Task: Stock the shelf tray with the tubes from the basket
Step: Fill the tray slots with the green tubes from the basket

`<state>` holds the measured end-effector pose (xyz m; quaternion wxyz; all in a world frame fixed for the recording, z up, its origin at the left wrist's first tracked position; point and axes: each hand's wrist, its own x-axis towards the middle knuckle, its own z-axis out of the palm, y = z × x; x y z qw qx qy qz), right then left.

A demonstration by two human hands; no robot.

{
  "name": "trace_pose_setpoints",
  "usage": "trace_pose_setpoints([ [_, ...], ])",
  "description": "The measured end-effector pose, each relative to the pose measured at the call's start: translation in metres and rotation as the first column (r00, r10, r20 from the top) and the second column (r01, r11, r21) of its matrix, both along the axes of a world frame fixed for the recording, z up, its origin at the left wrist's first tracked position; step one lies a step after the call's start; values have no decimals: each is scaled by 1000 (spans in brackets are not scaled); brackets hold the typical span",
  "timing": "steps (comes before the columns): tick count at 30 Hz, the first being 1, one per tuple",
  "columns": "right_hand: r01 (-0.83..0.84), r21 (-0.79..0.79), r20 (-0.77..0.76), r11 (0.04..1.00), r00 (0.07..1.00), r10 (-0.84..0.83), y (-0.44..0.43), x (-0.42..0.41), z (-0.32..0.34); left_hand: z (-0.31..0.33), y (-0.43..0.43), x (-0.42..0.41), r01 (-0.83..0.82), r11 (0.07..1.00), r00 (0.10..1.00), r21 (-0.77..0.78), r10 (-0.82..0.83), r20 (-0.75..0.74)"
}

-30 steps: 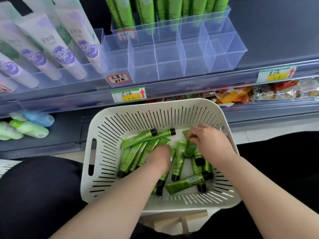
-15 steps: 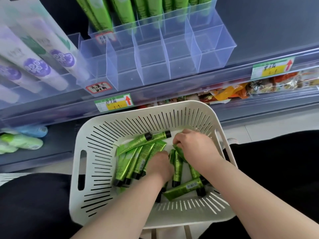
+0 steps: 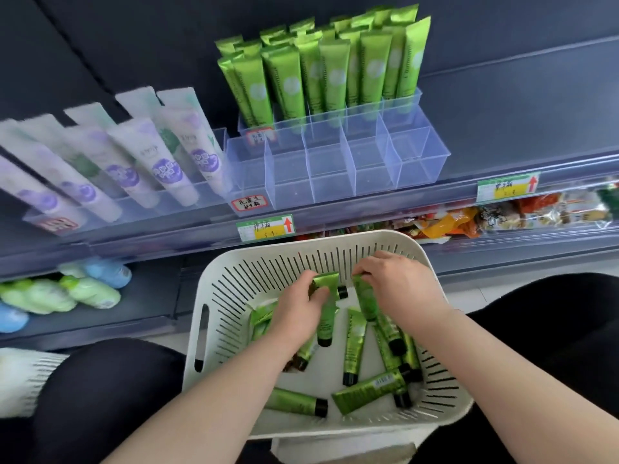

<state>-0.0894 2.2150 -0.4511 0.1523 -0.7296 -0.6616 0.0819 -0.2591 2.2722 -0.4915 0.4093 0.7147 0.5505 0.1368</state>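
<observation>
A white slotted basket (image 3: 214, 296) rests on my lap and holds several green tubes with black caps (image 3: 355, 346). My left hand (image 3: 294, 313) is closed around a green tube (image 3: 326, 318), lifted above the heap. My right hand (image 3: 398, 289) grips another green tube (image 3: 366, 299) by its crimped end. Above, on the shelf, stands a clear divided tray (image 3: 335, 175); its front compartments are bare, and its back rows hold upright green tubes (image 3: 321, 75).
White and purple tubes (image 3: 160, 155) lean in a tray to the left. Price labels (image 3: 266, 227) line the shelf rail. Snack packets (image 3: 469, 219) fill the shelf below on the right, round bottles (image 3: 77, 289) lie at lower left.
Both hands have risen toward the basket's far side, each now holding a green tube. The view has tilted up, showing the upright tubes in the tray's back rows.
</observation>
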Motion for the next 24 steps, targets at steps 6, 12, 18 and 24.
trace_pose_setpoints([
  [6,55,265,39,963,997,-67,6,4,53,66,18,11,-5,975,996,222,-16,90],
  [12,113,395,47,912,989,-143,14,24,129,149,33,38,-11,920,968,393,-89,236],
  [18,177,548,36,817,972,-234,28,56,193,207,50,72,-134,869,906,475,-87,414],
  [24,223,588,30,777,954,-297,50,92,201,232,72,113,-195,844,887,499,-65,457],
])
